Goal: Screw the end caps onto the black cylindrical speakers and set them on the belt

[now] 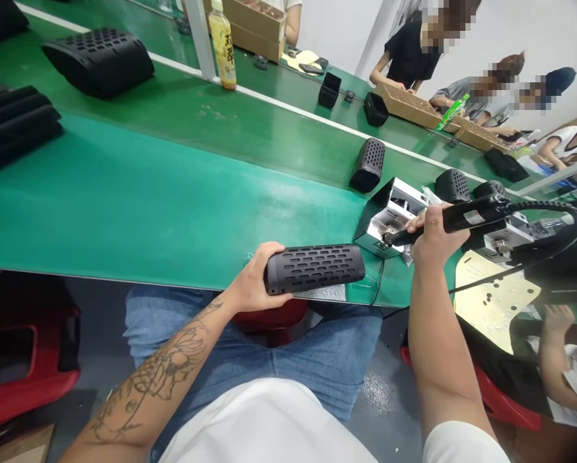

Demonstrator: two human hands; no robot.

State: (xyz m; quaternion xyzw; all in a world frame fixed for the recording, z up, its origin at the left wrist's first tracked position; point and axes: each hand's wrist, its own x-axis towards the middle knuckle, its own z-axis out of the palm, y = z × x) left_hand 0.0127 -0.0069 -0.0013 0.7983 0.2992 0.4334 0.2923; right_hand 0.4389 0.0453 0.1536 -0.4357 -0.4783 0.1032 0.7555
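Observation:
My left hand (257, 278) is closed around the left end of a black perforated housing (320, 267), which lies on its side at the table's front edge. To the right, my right hand (435, 241) grips a black electric screwdriver (471, 215) with a cable at its rear. The screwdriver's tip points left and down into the front of a white and black screw feeder (394, 212). Whether a screw sits on the tip is too small to tell.
Another perforated housing (368, 164) stands behind the feeder. More black housings (100, 61) lie at the upper left. A yellow drink bottle (223, 48) stands by a post. At right are a yellow sheet (493, 296) and a co-worker's arm (558, 360). Several people work across the table.

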